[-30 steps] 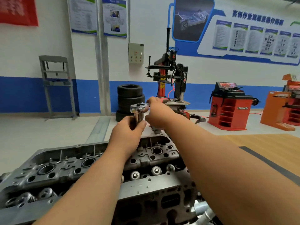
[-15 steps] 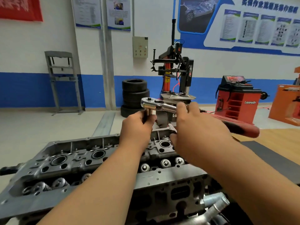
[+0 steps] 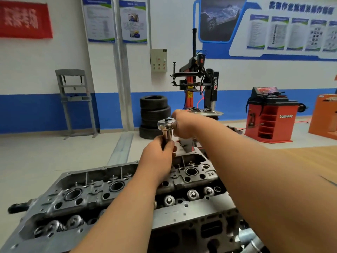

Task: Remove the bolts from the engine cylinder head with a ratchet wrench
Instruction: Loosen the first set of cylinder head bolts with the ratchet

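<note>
Workshop (image 3: 45,157): right hand (image 3: 183,126) half-hides ratchet wrench (image 3: 166,124).

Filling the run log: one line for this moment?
left hand: grips socket | right hand: grips ratchet | socket: upright over cylinder head

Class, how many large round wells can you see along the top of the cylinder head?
3: one well near the cylinder head's left end, one just right of it, one near its right end. The left forearm crosses the gap between and may hide a fourth.
</note>
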